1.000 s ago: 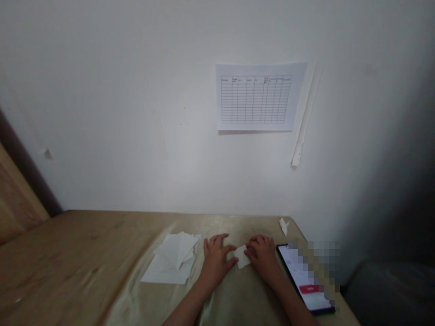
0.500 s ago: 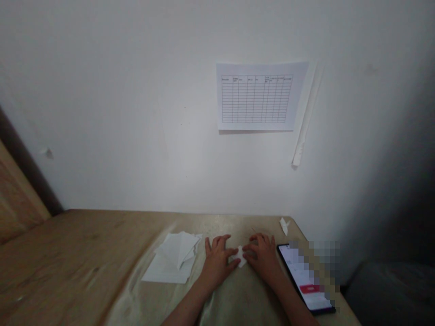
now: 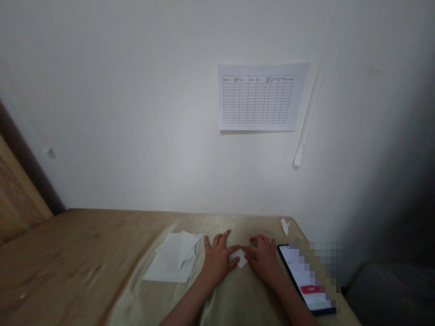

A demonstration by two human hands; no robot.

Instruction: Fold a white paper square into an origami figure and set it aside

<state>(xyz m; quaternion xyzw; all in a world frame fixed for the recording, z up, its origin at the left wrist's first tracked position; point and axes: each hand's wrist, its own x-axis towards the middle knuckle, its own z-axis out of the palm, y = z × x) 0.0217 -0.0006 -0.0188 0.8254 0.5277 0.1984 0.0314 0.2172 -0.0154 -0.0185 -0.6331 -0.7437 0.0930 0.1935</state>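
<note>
A small folded piece of white paper [image 3: 241, 260] lies on the brown table between my two hands. My left hand [image 3: 218, 258] has its thumb and index finger at the paper's left side and top, the other fingers spread on the table. From the right, the thumb and index finger of my right hand [image 3: 263, 258] press on the paper, and its other fingers are curled. Both index fingertips meet at the top edge of the paper. Its finer folds are too small to make out.
Several white paper sheets [image 3: 172, 262] lie stacked to the left. On the right are a phone [image 3: 307, 280] with its screen lit and a small folded paper scrap [image 3: 285, 226]. A printed table sheet [image 3: 256, 97] hangs on the wall behind the table [image 3: 84, 253].
Both index fingers have moved up and together at the paper's top edge. More of the paper shows below them. The sheets and the phone have stayed put.
</note>
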